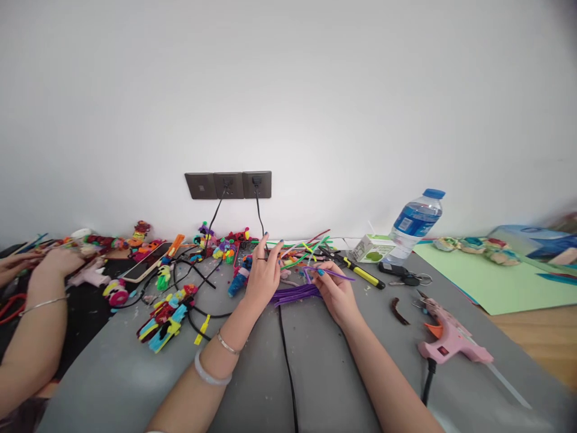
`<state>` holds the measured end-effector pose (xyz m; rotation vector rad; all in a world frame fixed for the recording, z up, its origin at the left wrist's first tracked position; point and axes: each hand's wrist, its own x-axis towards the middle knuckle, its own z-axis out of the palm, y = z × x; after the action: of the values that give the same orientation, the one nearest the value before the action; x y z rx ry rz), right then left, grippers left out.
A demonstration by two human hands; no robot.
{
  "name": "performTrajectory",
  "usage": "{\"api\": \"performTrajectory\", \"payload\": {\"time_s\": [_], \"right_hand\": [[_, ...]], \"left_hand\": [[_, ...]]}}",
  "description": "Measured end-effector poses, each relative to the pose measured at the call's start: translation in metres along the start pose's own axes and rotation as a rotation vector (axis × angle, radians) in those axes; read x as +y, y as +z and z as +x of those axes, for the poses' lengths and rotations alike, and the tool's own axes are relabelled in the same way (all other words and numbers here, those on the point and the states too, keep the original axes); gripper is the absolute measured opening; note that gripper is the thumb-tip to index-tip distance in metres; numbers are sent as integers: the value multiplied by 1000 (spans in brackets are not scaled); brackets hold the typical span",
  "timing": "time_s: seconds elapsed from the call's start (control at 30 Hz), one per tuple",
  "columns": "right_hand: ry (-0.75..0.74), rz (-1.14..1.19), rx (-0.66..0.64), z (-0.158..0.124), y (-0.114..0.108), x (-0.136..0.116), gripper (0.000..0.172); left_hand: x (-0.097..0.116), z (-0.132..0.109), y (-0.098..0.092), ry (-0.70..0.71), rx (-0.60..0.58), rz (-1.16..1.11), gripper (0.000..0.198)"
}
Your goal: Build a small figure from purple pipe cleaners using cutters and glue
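Observation:
My right hand (334,293) pinches a purple pipe cleaner (345,276), whose end sticks out to the right past the fingers. Below the fingertips, a bundle of purple pipe cleaners (295,294) lies on the grey table. My left hand (265,270) is raised just left of the bundle, fingers stretched and apart, with nothing seen in them; its thumb side is partly hidden. Loose green, red and white pipe cleaners (295,263) spread behind both hands. Yellow-and-black handled pliers (360,272) rest beyond my right hand.
A pink glue gun (451,337), keys (408,278), a water bottle (412,225) and a small carton (373,248) stand or lie at right. Pipe-cleaner figures (169,319), a phone (146,263) and black cables (287,355) are at left and centre. Another person's arm (42,319) reaches in at left.

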<state>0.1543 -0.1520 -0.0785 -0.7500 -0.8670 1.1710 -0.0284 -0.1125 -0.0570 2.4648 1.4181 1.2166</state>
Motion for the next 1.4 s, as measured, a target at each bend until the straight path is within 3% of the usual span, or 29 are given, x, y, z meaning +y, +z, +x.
{"api": "performTrajectory", "payload": {"time_s": [0.1, 0.2, 0.33, 0.43, 0.53, 0.63, 0.83, 1.4], "right_hand": [[2, 1, -10, 0, 2, -1, 23], [5, -10, -20, 0, 2, -1, 23], [9, -39, -17, 0, 2, 0, 24], [5, -31, -17, -1, 1, -1, 22], [-10, -45, -28, -1, 0, -1, 22], [-17, -61, -33, 0, 0, -2, 24], [-14, -45, -46, -1, 2, -3, 25], [-12, -140, -246, -4, -4, 3, 18]], "left_hand": [[14, -3, -10, 143, -57, -169, 41], [24, -8, -11, 127, -168, -410, 32], [32, -13, 0, -155, -232, -743, 23], [37, -14, 8, -386, -211, -1032, 34], [39, -14, 12, -539, -262, -1223, 38], [41, -13, 12, -650, -292, -1312, 36], [43, -11, 8, -784, -210, -1441, 40], [38, -8, 7, -846, -151, -1567, 33]]}}
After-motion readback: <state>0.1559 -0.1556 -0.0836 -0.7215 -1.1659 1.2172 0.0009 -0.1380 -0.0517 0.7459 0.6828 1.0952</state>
